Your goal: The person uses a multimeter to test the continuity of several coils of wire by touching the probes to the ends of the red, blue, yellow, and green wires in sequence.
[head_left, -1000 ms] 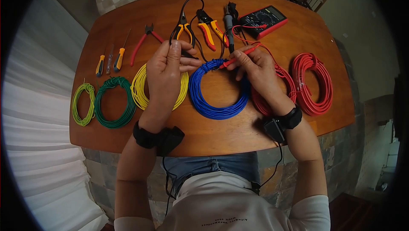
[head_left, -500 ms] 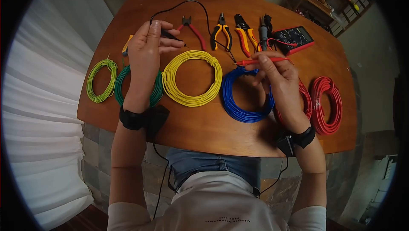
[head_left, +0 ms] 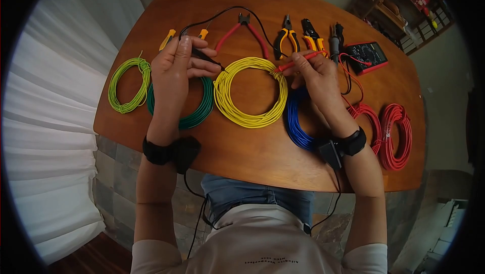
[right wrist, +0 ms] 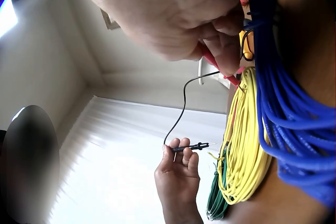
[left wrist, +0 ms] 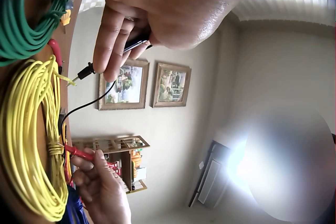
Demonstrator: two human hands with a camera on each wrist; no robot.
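Observation:
My left hand [head_left: 173, 72] holds the black test probe [head_left: 206, 57] between thumb and fingers, above the dark green wire coil [head_left: 206, 107]. The probe's metal tip points right, close to a loose yellow wire end [left wrist: 65, 79] at the coil's left. In my right hand [head_left: 319, 79] I pinch the red test probe [head_left: 288, 65], its tip right at the tied bundle on the upper right of the yellow wire coil [head_left: 252, 121]. Below that hand lies the blue wire coil [head_left: 295, 125], partly hidden by the wrist. Leads run toward the multimeter [head_left: 368, 54] at the right.
Diagonal cutters [head_left: 261, 44], pliers [head_left: 281, 36], wire strippers [head_left: 310, 32] and a soldering iron [head_left: 334, 45] lie along the back. Screwdrivers [head_left: 166, 40] lie at the back left. A yellow-green coil [head_left: 114, 86] sits left, red coils [head_left: 388, 155] right.
The right hand has carried the red probe from the blue coil to the yellow coil's tied bundle. The left hand has moved left off the yellow coil with the black probe. The view has turned left.

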